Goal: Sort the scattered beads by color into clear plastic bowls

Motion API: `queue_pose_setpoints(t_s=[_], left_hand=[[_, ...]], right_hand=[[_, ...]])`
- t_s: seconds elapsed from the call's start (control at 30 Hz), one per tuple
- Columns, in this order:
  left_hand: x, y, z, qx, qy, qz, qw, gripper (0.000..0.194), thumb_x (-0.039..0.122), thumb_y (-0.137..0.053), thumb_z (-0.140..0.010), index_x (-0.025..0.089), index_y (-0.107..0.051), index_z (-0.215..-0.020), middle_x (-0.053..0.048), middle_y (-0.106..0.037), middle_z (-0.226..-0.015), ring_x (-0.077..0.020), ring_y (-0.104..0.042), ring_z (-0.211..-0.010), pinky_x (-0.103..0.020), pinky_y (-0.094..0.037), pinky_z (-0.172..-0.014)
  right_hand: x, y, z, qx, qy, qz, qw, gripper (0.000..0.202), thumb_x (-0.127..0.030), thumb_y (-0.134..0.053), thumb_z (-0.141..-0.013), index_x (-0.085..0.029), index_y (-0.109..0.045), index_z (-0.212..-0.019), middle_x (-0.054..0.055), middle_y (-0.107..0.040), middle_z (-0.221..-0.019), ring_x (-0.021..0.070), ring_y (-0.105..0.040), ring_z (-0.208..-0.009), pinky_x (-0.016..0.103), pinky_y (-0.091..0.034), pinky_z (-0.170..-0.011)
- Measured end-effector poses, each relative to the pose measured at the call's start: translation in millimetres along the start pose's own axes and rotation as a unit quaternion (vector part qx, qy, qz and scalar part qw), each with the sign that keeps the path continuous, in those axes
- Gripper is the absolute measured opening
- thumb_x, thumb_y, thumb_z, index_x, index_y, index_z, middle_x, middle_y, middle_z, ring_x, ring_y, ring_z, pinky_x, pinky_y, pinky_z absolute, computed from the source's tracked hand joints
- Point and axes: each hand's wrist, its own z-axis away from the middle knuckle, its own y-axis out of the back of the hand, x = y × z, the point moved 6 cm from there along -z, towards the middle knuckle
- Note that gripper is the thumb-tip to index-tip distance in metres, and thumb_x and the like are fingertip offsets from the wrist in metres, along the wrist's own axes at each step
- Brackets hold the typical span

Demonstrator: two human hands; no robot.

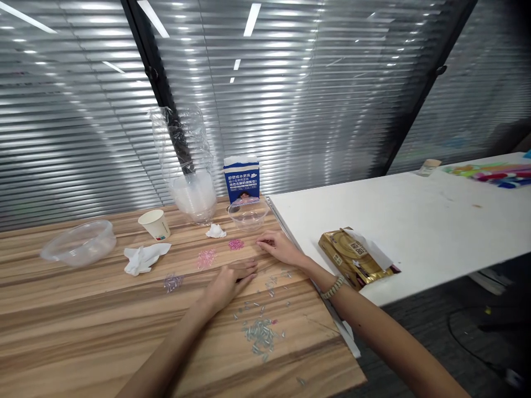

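Note:
My left hand [232, 282] lies on the wooden table with its fingers stretched to the right, near small clear tube-shaped beads [271, 284]. My right hand [282, 249] is just beyond it, thumb and fingertips pinched together low over the table. Whatever may be between those fingertips is too small to make out. Close by lies a dark pink bead pile [236, 244], with a light pink pile [206, 258] and a purple pile [172, 283] further left. A larger grey-clear bead pile [260, 334], with a pink bead at its edge, spreads nearer to me.
A clear bowl [249, 215], blue packet [243, 181], bagged plastic bowls [194, 196], paper cup [155, 224], crumpled tissues [145, 258] and a plastic basin [81, 244] stand behind and left. A gold tissue pack [352, 257] lies on the white table [398, 204].

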Motion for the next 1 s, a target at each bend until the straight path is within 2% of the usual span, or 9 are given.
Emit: queue_pose_setpoints(t_s=[0.1, 0.27, 0.43, 0.57, 0.67, 0.73, 0.8, 0.9, 1.0], left_hand=[[8, 0.9, 6, 0.006, -0.032, -0.031, 0.999, 0.030, 0.025, -0.041, -0.093, 0.017, -0.060, -0.115, -0.003, -0.063, -0.115, -0.0148, -0.055, -0.111, -0.029, -0.043, -0.100], [22, -0.5, 17, -0.038, -0.094, -0.098, 0.990, 0.034, 0.017, -0.038, -0.091, 0.014, -0.056, -0.119, -0.008, -0.055, -0.126, -0.0173, -0.051, -0.117, -0.030, -0.040, -0.103], [24, 4.1, 37, -0.074, -0.098, -0.116, 0.986, 0.037, 0.018, -0.036, -0.091, 0.011, -0.054, -0.122, -0.010, -0.050, -0.130, -0.0172, -0.046, -0.121, -0.030, -0.036, -0.105], [20, 14.6, 55, -0.084, -0.048, -0.068, 0.993, 0.038, 0.022, -0.034, -0.092, 0.012, -0.052, -0.124, -0.008, -0.049, -0.130, -0.0176, -0.045, -0.123, -0.032, -0.035, -0.106], [11, 27.1, 63, -0.063, 0.059, 0.046, 0.995, 0.038, 0.031, -0.031, -0.095, 0.019, -0.055, -0.122, -0.003, -0.053, -0.127, -0.0174, -0.047, -0.120, -0.034, -0.036, -0.105], [5, 35.2, 67, -0.034, 0.139, 0.117, 0.983, 0.040, 0.038, -0.029, -0.095, 0.023, -0.059, -0.118, 0.000, -0.055, -0.124, -0.0190, -0.048, -0.119, -0.037, -0.035, -0.105], [3, 40.4, 68, -0.012, 0.189, 0.154, 0.970, 0.045, 0.044, -0.027, -0.094, 0.023, -0.060, -0.116, 0.000, -0.055, -0.124, -0.0214, -0.048, -0.120, -0.042, -0.031, -0.107], [4, 40.0, 64, -0.010, 0.213, 0.172, 0.962, 0.048, 0.048, -0.025, -0.094, 0.023, -0.057, -0.120, 0.001, -0.053, -0.127, -0.0224, -0.043, -0.124, -0.044, -0.023, -0.111], [4, 31.6, 53, -0.019, 0.199, 0.147, 0.969, 0.049, 0.048, -0.024, -0.094, 0.024, -0.046, -0.130, 0.001, -0.043, -0.136, -0.0200, -0.036, -0.129, -0.041, -0.021, -0.112]], right_hand=[[1, 0, 1, 0.004, 0.007, -0.006, 1.000, 0.022, -0.028, -0.050, -0.086, -0.016, -0.069, -0.088, 0.006, -0.067, -0.090, 0.0158, -0.061, -0.080, 0.027, -0.047, -0.073], [3, 1, 3, 0.000, 0.011, -0.002, 1.000, 0.023, -0.030, -0.050, -0.086, -0.017, -0.069, -0.089, 0.006, -0.067, -0.091, 0.0174, -0.061, -0.083, 0.030, -0.048, -0.076], [1, 2, 3, -0.007, 0.011, 0.011, 1.000, 0.025, -0.030, -0.049, -0.087, -0.016, -0.069, -0.086, 0.007, -0.067, -0.090, 0.0178, -0.061, -0.082, 0.031, -0.048, -0.075], [0, 2, 3, -0.004, 0.005, 0.013, 1.000, 0.023, -0.028, -0.050, -0.086, -0.017, -0.069, -0.087, 0.006, -0.068, -0.092, 0.0173, -0.061, -0.083, 0.029, -0.047, -0.075], [1, 2, 3, -0.003, 0.003, 0.005, 1.000, 0.021, -0.027, -0.051, -0.086, -0.017, -0.069, -0.088, 0.005, -0.068, -0.091, 0.0163, -0.062, -0.082, 0.028, -0.047, -0.073], [3, 2, 2, -0.004, 0.005, 0.004, 1.000, 0.021, -0.026, -0.051, -0.086, -0.017, -0.069, -0.088, 0.005, -0.068, -0.091, 0.0160, -0.061, -0.081, 0.027, -0.047, -0.072], [4, 2, 2, -0.003, 0.009, 0.008, 1.000, 0.021, -0.026, -0.050, -0.086, -0.017, -0.069, -0.087, 0.005, -0.068, -0.091, 0.0159, -0.061, -0.081, 0.027, -0.047, -0.072], [5, 3, 2, 0.001, 0.011, 0.012, 1.000, 0.020, -0.025, -0.051, -0.086, -0.017, -0.069, -0.088, 0.005, -0.068, -0.091, 0.0163, -0.061, -0.081, 0.028, -0.046, -0.072], [3, 3, 2, -0.005, 0.009, 0.015, 1.000, 0.022, -0.027, -0.050, -0.086, -0.017, -0.069, -0.090, 0.006, -0.068, -0.092, 0.0168, -0.061, -0.082, 0.029, -0.047, -0.074]])
